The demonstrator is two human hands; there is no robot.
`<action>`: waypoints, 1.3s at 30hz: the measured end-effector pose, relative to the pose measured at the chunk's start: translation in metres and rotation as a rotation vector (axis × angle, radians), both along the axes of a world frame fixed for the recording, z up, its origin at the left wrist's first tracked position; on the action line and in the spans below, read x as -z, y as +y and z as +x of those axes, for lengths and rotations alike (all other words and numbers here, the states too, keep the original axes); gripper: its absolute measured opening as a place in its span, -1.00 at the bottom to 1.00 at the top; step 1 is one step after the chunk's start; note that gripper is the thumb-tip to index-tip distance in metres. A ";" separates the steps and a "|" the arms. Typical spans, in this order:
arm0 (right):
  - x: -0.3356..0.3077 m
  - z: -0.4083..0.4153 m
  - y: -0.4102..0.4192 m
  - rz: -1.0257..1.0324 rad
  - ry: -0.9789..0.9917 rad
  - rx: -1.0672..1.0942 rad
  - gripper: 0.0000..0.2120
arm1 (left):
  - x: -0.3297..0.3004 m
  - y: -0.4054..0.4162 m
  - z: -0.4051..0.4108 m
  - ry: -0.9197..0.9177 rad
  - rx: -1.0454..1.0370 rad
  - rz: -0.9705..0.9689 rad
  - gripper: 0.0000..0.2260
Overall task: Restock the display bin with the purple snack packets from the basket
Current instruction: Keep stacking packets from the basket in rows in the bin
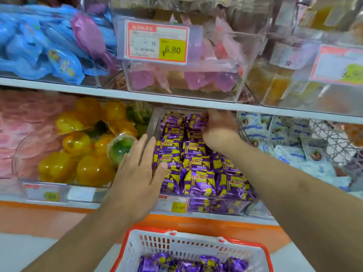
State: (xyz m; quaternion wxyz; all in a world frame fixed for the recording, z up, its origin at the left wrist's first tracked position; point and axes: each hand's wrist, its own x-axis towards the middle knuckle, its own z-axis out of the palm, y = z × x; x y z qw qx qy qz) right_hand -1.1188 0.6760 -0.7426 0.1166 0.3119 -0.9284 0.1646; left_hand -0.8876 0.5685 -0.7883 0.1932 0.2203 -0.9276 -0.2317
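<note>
Head view: left hand (137, 169) flat on glossy purple packets (198, 169); right hand (218, 126) pinching one.

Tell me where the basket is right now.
The basket sits at the bottom centre of the head view, below the display bin, between the person's forearms, with purple snack packets inside.

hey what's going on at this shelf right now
A person is restocking a clear display bin on the lower shelf with purple snack packets. The right hand reaches to the back of the bin, fingers curled on a packet there. The left hand lies flat and open against the left side of the packets. Below, a white basket with an orange rim still holds more purple packets, so the job isn't finished.
</note>
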 end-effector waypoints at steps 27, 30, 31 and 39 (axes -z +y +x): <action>0.000 0.032 0.039 0.188 -0.029 -0.262 -0.39 | -0.006 0.015 0.021 -0.023 -0.032 0.016 -0.33; -0.004 0.080 0.074 0.055 0.041 -0.324 -0.45 | -0.008 0.030 0.044 0.039 -0.051 -0.021 -0.35; -0.004 0.097 0.087 -0.008 0.080 -0.367 -0.51 | -0.008 0.036 0.051 0.066 -0.062 -0.049 -0.38; 0.086 0.182 0.209 0.070 -0.063 -0.364 -0.76 | 0.047 0.101 0.103 -0.033 0.054 -0.122 -0.50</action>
